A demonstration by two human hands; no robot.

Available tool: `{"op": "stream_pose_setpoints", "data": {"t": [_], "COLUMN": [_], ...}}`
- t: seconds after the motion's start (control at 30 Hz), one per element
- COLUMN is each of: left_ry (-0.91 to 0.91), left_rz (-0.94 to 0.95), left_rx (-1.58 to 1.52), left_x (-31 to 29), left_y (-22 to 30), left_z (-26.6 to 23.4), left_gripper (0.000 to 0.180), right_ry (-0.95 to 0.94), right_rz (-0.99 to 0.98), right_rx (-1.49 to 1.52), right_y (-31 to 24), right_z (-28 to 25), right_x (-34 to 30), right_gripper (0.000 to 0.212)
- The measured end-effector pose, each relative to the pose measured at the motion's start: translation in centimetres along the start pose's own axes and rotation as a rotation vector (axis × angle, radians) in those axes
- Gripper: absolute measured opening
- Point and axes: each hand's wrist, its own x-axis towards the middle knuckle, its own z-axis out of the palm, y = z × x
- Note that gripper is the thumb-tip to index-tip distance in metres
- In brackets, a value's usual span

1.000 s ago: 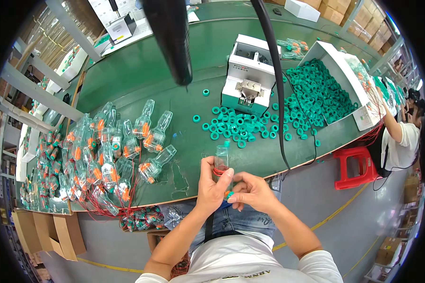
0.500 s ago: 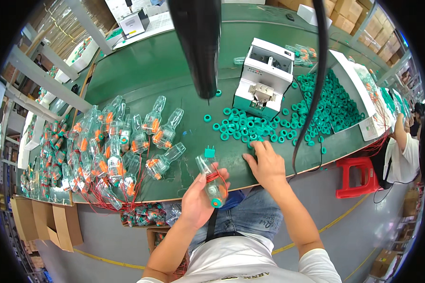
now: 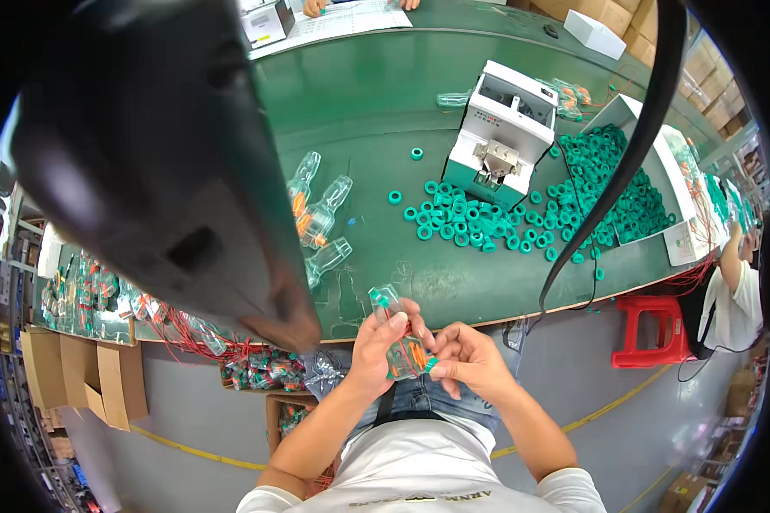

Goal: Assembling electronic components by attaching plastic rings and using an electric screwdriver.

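My left hand (image 3: 375, 352) is wrapped around a clear plastic bottle-shaped housing (image 3: 409, 357) with orange parts inside and red wire. At the housing's lower right end, my right hand (image 3: 470, 359) pinches a small green ring (image 3: 431, 365) between thumb and finger, against or very near the end. A green piece (image 3: 379, 297) shows at the narrow upper end. Both hands are in front of the table edge, above my lap. More clear housings (image 3: 323, 218) lie on the green table to the left, partly hidden by a dark hanging tool.
The black tool (image 3: 162, 162) hangs large at upper left; a black cable (image 3: 616, 184) curves down at right. Loose green rings (image 3: 462, 221) lie before a white-and-green machine (image 3: 509, 120), beside a white box (image 3: 672, 175) of rings. A red stool (image 3: 648, 332) and a co-worker (image 3: 727, 299) are right.
My right hand has left the loose rings on the table and come to the housing's end with a green ring. The view has shifted, and the hanging tool now covers more of the left side.
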Motion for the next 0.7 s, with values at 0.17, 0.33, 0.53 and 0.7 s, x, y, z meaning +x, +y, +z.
{"op": "stream_pose_setpoints", "data": {"t": [0.17, 0.33, 0.53, 0.7], "left_ry": [-0.212, -0.173, -0.260, -0.219], "left_rz": [-0.130, -0.127, -0.045, -0.006], "left_rx": [-0.037, -0.106, -0.265, -0.310], "left_x": [-0.6, -1.1, -1.0, -0.9], "left_y": [0.8, 0.3, -0.3, -1.1], "left_z": [-0.3, 0.9, -0.8, -0.5], "left_gripper": [0.026, 0.027, 0.023, 0.024], "right_ry": [-0.061, -0.024, -0.068, 0.076], "right_rz": [0.137, 0.139, 0.116, 0.107], "right_rx": [0.126, 0.298, 0.528, 0.311], "right_y": [3.4, 4.4, 4.8, 4.0], "right_z": [-0.2, 1.1, 0.0, 1.7], "right_x": [-0.3, -0.9, -1.1, -0.5], "right_gripper": [0.024, 0.017, 0.015, 0.016]}}
